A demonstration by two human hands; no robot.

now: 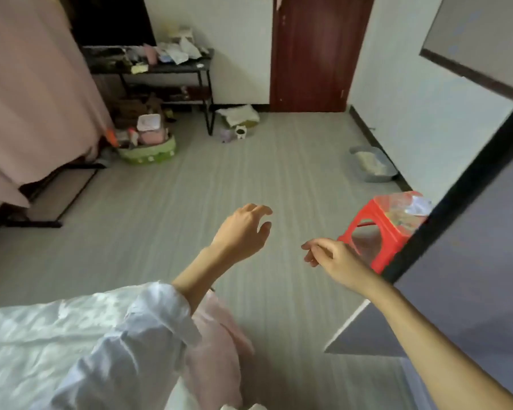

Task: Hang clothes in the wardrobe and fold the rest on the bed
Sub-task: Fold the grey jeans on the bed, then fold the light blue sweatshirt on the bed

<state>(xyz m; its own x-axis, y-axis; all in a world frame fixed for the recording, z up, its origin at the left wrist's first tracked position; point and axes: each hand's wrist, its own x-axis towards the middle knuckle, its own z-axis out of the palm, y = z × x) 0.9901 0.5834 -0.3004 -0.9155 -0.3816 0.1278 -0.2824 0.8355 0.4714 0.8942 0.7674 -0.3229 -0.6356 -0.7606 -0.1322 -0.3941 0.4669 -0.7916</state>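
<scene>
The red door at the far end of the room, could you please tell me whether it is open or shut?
Shut: the red door sits flush in its frame between the white walls, with no gap showing beside it.

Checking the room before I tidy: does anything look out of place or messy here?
Yes. The black shelf by the wall is piled with loose packets, and a green basket of clutter sits on the floor beside it. Both hands hold nothing.

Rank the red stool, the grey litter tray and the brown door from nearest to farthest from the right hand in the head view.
From the right hand:
1. Red stool, just to its right.
2. Grey litter tray, by the right wall.
3. Brown door, at the far wall.
</scene>
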